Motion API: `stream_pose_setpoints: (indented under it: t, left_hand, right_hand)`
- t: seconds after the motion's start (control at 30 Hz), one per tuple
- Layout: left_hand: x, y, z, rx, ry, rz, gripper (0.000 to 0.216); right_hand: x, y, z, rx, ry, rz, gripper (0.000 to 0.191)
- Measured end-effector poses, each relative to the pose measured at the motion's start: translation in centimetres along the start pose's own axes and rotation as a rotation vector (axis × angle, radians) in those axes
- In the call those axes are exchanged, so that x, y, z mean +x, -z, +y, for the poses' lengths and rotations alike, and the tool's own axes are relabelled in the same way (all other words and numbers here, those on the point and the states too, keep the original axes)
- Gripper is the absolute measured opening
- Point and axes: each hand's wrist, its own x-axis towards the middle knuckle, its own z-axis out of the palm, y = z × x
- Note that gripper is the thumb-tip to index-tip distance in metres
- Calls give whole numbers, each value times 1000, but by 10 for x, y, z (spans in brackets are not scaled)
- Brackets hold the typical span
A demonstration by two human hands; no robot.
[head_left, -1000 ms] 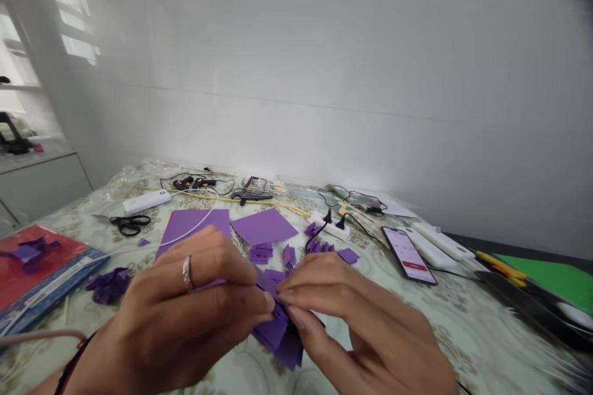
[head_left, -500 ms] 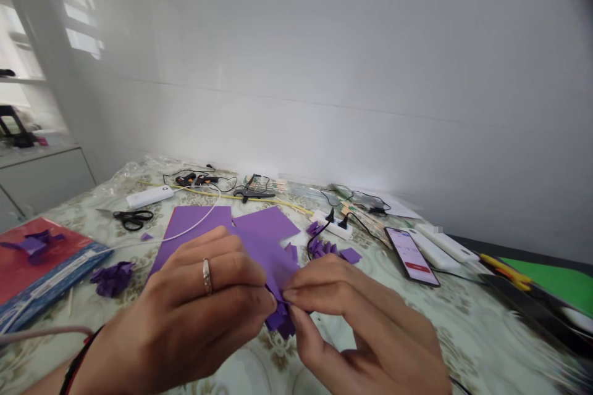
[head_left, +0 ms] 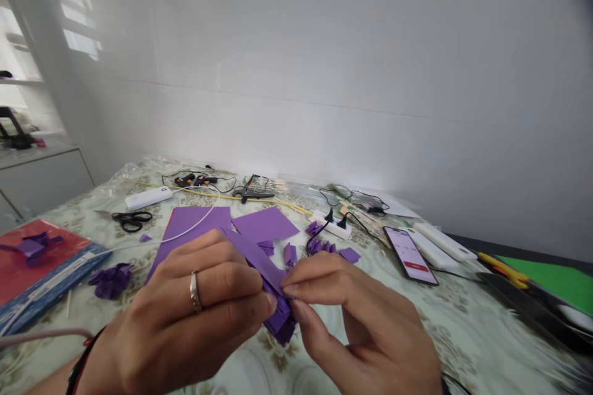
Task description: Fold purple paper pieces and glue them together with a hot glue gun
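Phone (head_left: 410, 256) right of held paper (head_left: 278, 321) (scissors (head_left: 132, 220) left).

Your left hand (head_left: 194, 315): knuckles up, fingers bent, tips pinched. Left forearm (head_left: 53, 378) coming in from lower left. Your right hand (head_left: 375, 315): thumb opposing curved fingers, tips pinched. Both hands' tips near each other.

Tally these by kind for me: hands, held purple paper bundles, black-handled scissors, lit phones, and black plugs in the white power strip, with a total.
Hands: 2, left hand and right hand
Purple paper bundle: 1
Black-handled scissors: 1 pair
Lit phone: 1
Black plugs: 2
Total: 7
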Motion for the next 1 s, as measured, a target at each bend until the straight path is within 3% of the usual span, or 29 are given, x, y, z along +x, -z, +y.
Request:
stream_pose_setpoints:
  t: [0.5, 0.7, 1.0]
  left_hand:
    - [-4, -3, -1, 27, -21, -3, 15]
    - [-7, -9, -5, -14, 52, 6, 15]
    - [-5, -4, -2, 24, 36, -16, 19]
  right_hand:
    - [1, -3, 5, 57, -42, 14, 21]
    - [0, 4, 6, -9, 9, 41, 25]
    - [0, 1, 1, -84, 57, 36, 26]
